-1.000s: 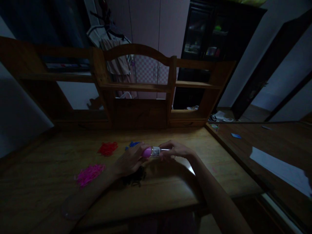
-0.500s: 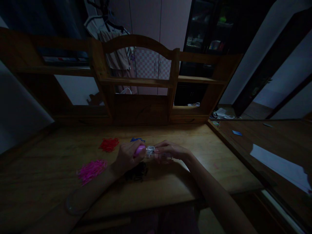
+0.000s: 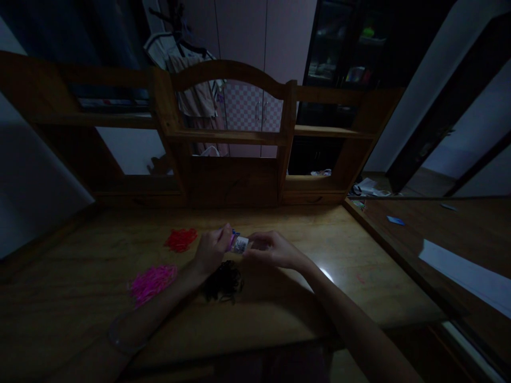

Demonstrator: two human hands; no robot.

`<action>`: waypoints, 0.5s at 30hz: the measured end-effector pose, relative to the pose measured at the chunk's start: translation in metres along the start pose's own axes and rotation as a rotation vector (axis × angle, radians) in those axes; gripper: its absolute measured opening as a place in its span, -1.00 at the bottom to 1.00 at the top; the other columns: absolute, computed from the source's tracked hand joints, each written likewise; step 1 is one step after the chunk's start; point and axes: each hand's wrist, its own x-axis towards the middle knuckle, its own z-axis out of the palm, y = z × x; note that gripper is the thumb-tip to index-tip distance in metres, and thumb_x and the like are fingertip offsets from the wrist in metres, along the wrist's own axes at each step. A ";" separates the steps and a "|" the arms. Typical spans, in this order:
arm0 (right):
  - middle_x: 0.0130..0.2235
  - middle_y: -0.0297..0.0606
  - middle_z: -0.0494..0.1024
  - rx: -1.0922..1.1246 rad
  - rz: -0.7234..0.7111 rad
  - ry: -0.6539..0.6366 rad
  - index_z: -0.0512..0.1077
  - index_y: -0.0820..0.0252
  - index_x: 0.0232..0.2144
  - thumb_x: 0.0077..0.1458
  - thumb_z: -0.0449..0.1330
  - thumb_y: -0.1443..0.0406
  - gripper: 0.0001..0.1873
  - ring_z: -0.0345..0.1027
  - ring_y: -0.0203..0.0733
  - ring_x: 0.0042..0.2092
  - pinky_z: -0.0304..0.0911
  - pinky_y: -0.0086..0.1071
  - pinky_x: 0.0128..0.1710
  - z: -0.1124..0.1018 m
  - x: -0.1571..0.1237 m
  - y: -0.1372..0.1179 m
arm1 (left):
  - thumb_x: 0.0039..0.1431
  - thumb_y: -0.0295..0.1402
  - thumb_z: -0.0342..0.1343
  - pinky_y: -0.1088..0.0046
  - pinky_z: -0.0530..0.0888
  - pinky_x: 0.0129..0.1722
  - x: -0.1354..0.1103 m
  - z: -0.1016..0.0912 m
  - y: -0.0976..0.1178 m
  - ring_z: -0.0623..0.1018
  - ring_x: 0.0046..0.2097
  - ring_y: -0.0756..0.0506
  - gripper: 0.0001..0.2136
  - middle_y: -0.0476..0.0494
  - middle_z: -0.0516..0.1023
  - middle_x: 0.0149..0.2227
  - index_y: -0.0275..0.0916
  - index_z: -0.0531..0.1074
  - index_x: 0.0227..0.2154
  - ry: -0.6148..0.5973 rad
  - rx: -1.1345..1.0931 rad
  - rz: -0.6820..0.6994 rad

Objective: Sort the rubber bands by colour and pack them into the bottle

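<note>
My left hand (image 3: 209,251) is wrapped around the purple-pink lid of a small clear bottle (image 3: 240,244) with a white printed label. On the bottle's other end my right hand (image 3: 275,250) has its fingers closed. The bottle lies nearly level above the desk. Just below it is a heap of black bands (image 3: 224,282), thin like hair elastics. Pink bands (image 3: 153,283) are piled beside my left forearm, and red bands (image 3: 181,240) lie left of my left hand. A few blue bands (image 3: 236,233) show behind the lid, mostly hidden.
The wooden desk (image 3: 303,308) has a shelf unit (image 3: 223,137) along its back edge. To the right, a brown surface holds a long white paper sheet (image 3: 463,274) and a small blue card (image 3: 395,220). Clothes (image 3: 197,98) hang behind the shelf.
The bottle has turned, and its label now faces me more squarely. Less of the lid shows in my left hand. My right hand's fingers have shifted along the bottle. The view has moved slightly.
</note>
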 end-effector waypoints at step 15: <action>-0.27 -0.29 0.50 0.138 -0.043 0.135 0.32 0.10 0.01 0.05 0.28 0.10 -0.50 0.31 -0.31 -0.37 0.18 -0.46 -0.44 -0.033 -0.005 0.009 | 0.23 -0.31 0.09 0.21 0.30 0.18 0.008 0.000 0.010 0.34 0.18 -0.16 -0.65 -0.16 0.33 0.14 -0.09 0.32 0.08 -0.025 -0.098 0.449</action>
